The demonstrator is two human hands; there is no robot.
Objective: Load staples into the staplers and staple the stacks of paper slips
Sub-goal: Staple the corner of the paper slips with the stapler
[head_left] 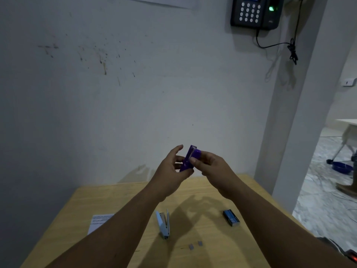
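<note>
I hold a purple stapler (188, 159) up in front of the wall, above the far edge of the wooden table (201, 192). My left hand (172, 171) grips its lower body from the left. My right hand (210, 167) pinches its top end, thumb on the side. A pale blue stapler (163, 223) lies swung apart on the table below my arms. A dark staple box (231, 217) sits to the right. Two small staple strips (195, 245) lie near the front. A stack of printed paper slips (98, 222) shows at the left, partly hidden by my left forearm.
A keypad device (255, 11) with a dangling cable hangs high on the wall. To the right, past the wall corner, is a doorway with a blue basin (342, 168) on a marbled floor and a white table's legs.
</note>
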